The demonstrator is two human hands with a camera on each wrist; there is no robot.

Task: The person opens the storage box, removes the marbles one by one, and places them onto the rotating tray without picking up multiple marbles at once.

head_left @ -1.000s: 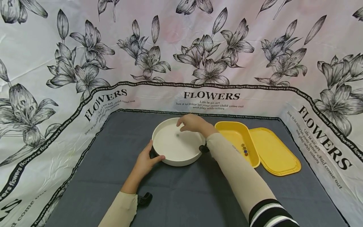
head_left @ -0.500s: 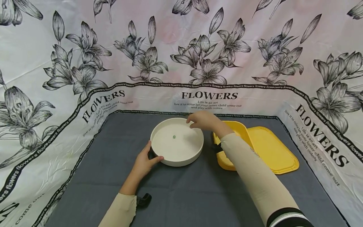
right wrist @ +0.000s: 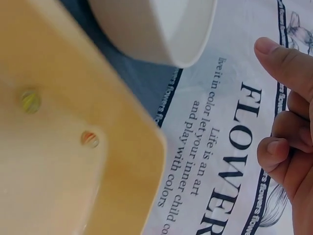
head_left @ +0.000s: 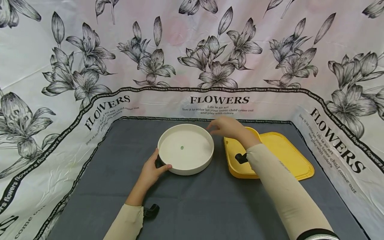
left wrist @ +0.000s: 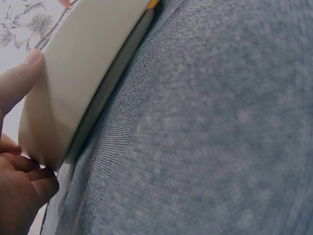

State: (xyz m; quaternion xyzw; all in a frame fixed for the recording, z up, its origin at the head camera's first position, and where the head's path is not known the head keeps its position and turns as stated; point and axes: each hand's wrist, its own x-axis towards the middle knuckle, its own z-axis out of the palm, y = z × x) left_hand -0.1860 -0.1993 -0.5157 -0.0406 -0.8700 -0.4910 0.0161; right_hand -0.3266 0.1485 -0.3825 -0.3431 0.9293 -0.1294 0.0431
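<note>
A round white dish (head_left: 186,150) with a low wall sits on the grey cloth, and one small green marble (head_left: 182,147) lies on its floor. My left hand (head_left: 151,171) grips the dish's near left side, thumb (left wrist: 30,73) on the upper wall and fingers curled low against it. Above the gap between the dish and a yellow tub (head_left: 235,156), my right hand (head_left: 226,129) hovers with fingers loosely bent and nothing visible in them. The right wrist view shows a yellow-green marble (right wrist: 31,100) and an orange-striped marble (right wrist: 90,139) inside the tub.
A flat yellow lid (head_left: 288,153) lies against the tub's right side. The grey cloth (head_left: 192,206) has a white border printed with flowers and lettering (head_left: 220,100). The right forearm covers part of the tub.
My right hand has moved right, from over the white dish to beyond its rim, uncovering the green marble. The left hand keeps its hold on the dish.
</note>
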